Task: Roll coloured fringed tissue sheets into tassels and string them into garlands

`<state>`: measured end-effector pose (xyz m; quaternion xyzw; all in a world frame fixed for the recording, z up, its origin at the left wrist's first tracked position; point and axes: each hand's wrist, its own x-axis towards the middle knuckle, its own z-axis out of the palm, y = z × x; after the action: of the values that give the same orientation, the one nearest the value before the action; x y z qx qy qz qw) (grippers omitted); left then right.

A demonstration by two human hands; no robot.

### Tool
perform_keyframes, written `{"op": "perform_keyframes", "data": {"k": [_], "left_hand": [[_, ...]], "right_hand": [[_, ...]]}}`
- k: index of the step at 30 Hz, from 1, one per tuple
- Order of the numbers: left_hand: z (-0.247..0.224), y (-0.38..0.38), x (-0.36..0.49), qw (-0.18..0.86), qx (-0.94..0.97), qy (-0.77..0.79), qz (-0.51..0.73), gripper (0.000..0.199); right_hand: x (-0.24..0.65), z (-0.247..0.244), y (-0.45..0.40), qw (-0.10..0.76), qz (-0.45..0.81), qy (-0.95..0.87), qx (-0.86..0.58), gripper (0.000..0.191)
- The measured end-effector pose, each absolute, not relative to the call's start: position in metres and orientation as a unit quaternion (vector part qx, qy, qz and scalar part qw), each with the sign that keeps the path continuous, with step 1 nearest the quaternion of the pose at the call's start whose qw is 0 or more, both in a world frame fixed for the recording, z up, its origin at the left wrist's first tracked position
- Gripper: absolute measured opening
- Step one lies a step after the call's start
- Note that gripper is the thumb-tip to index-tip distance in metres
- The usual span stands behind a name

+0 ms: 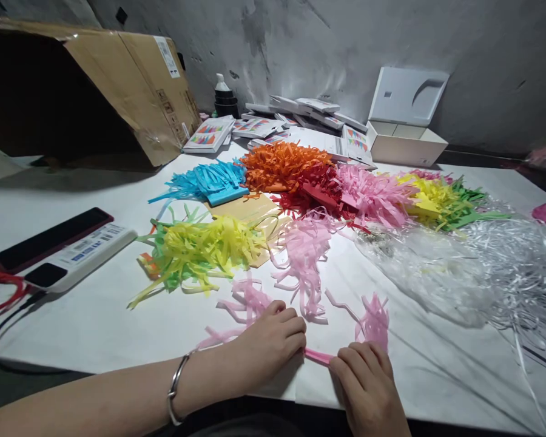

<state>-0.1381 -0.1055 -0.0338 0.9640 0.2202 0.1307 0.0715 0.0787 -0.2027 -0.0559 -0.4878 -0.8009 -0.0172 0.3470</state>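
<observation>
- The white table [118, 315] spreads out under everything, and a big cardboard box [131, 85] lies tipped on its side at the far left.
- A heap of clear and silvery shreds [482, 267] covers the right side of the table.
- Fringed paper piles run across the middle: orange [282, 164], red [318, 188], blue [209, 182], pink [373, 191], and yellow-green [200, 249] nearer to me.
- A white open box [404, 121] stands at the back by the wall, with flat packets [209, 133] scattered beside it.
- A white power strip [79, 255] with a dark phone [50, 238] just beside it sits on the left.
- My left hand [268, 346], a bracelet [176, 388] on its wrist, is curled closed, pinching one end of the pink paper strip [319, 357].
- My right hand [368, 388] is clenched on the strip's other end; the strip lies rolled thin between my hands at the near table edge, its fringed tail [374, 321] fanning out just beyond my right fingers.
</observation>
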Motion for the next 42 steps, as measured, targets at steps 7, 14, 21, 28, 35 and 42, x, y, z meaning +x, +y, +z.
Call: {"op": "perform_keyframes", "data": {"k": [7,14,21,28,35,42], "left_hand": [[-0.021,-0.103,-0.127,0.098,0.950,0.285,0.084,0.013],[0.000,-0.099,-0.127,0.016,0.991,0.101,0.086,0.016],[-0.014,-0.099,-0.120,0.008,0.982,0.134,0.129,0.021],[-0.015,-0.101,-0.117,-0.008,0.980,0.126,0.151,0.027],[-0.042,-0.104,-0.118,0.112,0.947,0.231,0.192,0.012],[0.001,-0.102,-0.110,0.633,0.695,0.324,0.107,0.040]], "right_hand": [[0.069,-0.051,-0.204,0.352,-0.018,-0.739,-0.574,0.016],[0.061,-0.053,-0.205,0.366,-0.034,-0.725,-0.583,0.017],[0.053,-0.049,-0.193,0.340,-0.099,-0.785,-0.508,0.027],[0.058,-0.043,-0.178,0.279,-0.187,-0.835,-0.436,0.040],[0.057,-0.058,-0.163,0.385,-0.227,-0.783,-0.433,0.040],[0.069,-0.029,-0.164,0.516,-0.296,-0.696,-0.403,0.028]]}}
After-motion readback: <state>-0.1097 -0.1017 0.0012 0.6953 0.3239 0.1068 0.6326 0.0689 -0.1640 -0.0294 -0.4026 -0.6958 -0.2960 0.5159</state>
